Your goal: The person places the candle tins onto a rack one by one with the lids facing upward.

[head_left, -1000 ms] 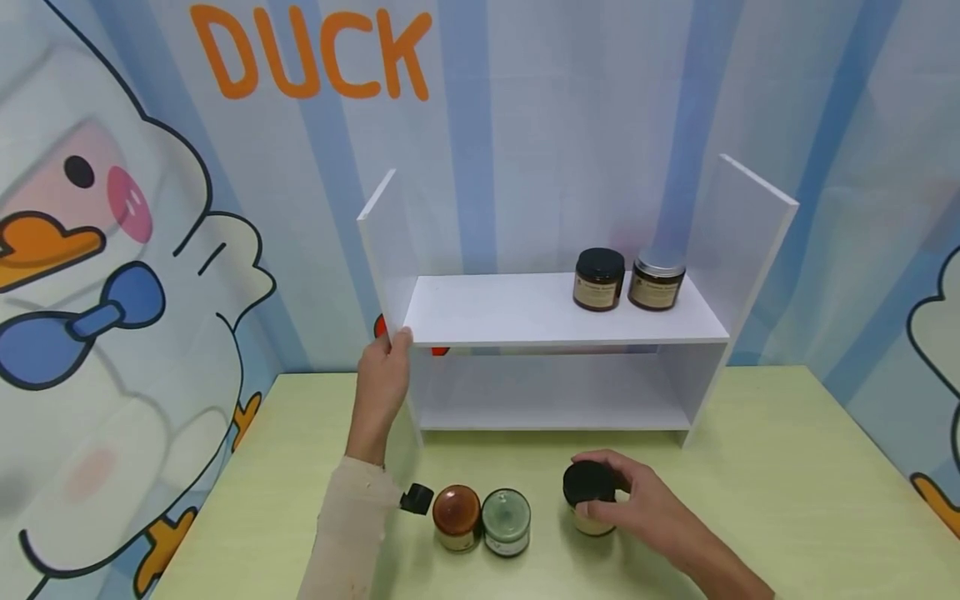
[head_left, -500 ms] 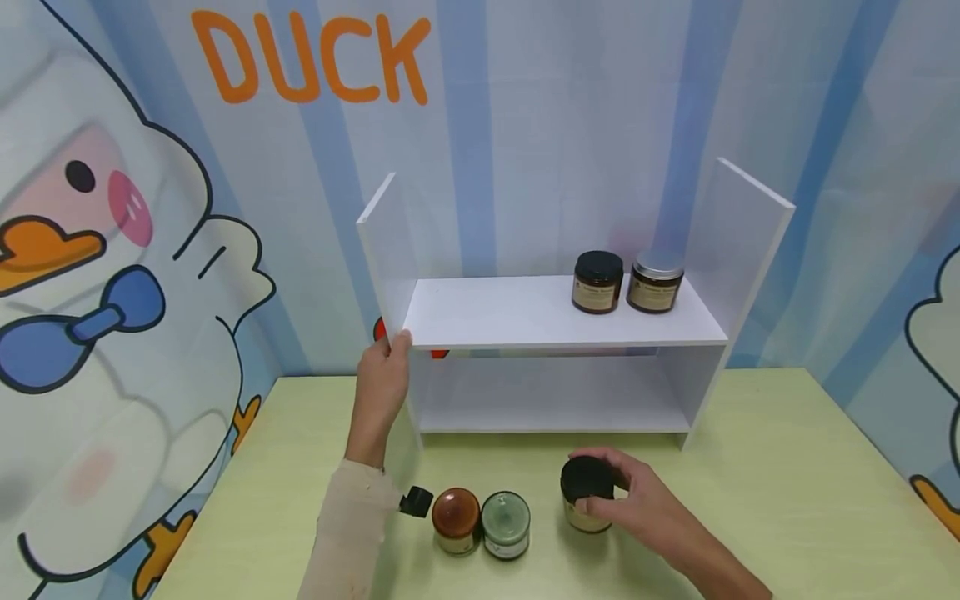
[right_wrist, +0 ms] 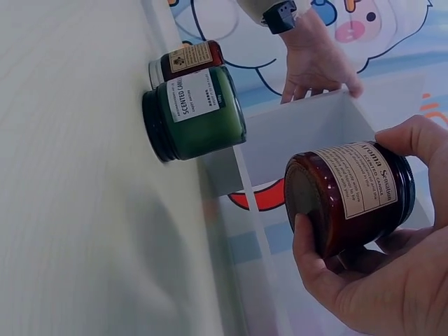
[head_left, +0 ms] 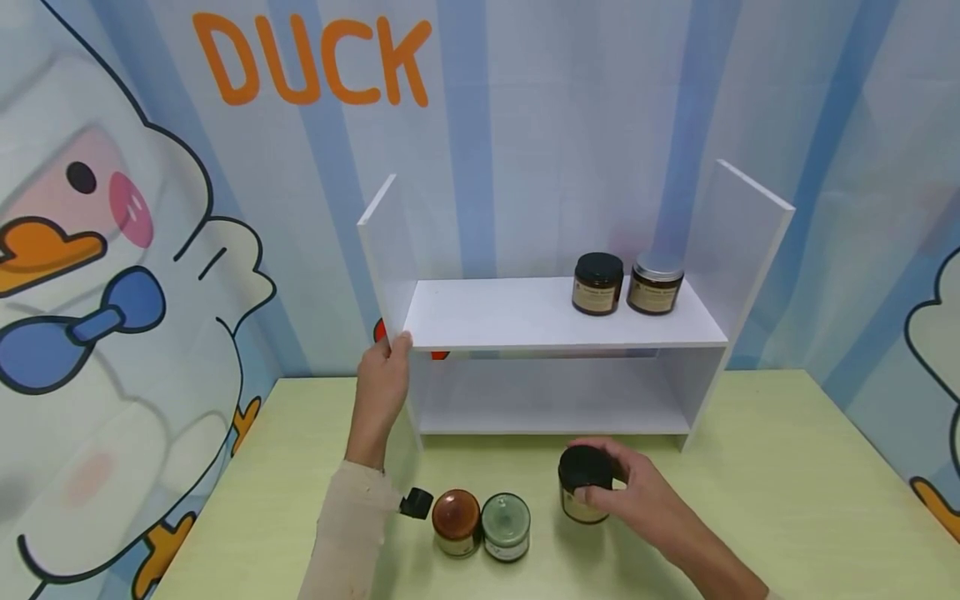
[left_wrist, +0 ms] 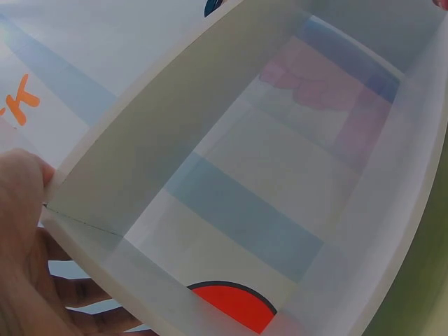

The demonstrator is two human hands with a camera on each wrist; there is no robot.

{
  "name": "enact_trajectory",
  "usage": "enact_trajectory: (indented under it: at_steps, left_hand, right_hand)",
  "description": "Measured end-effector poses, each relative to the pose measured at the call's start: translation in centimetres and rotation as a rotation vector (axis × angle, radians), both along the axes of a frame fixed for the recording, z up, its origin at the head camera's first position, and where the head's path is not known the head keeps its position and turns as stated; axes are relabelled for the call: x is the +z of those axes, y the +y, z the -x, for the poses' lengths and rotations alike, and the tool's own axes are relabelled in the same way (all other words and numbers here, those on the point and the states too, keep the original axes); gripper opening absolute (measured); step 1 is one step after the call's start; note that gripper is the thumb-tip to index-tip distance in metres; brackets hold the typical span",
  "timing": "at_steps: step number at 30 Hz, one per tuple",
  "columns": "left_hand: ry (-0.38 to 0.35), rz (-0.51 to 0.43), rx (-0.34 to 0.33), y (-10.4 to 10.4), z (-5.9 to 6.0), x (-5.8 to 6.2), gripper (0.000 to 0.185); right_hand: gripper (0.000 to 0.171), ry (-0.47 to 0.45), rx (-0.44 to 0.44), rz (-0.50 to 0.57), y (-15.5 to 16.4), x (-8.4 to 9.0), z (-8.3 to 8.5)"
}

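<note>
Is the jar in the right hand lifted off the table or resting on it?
Lifted. In the right wrist view the dark jar shows its bare underside clear of the table, with the right hand curled round it and its fingers under the base.

Your shelf unit (head_left: 555, 321) stands at the back of the table (head_left: 750, 500). On its upper board, right end, two jars (head_left: 597, 283) sit side by side. In front of the unit, two more jars (head_left: 482, 523) touch each other; right of them, your right hand (head_left: 645, 500) holds a jar (head_left: 583, 493). Your left hand (head_left: 384, 379) grips the unit's left front corner.
</note>
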State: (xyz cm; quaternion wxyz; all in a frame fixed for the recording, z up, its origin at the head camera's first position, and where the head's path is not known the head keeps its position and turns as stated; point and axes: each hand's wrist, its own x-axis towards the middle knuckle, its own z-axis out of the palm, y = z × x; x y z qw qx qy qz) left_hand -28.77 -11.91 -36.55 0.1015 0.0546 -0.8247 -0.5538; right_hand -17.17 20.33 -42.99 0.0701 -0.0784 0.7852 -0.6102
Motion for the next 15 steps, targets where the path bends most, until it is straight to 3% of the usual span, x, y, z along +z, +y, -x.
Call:
enact_trajectory:
  at_steps: [15]
  left_hand:
    - [0.005,0.002,0.008,0.0,0.1,-0.1,0.056]
  right_hand:
    - [0.057,0.053,0.010,0.019,-0.1,1.2,0.4]
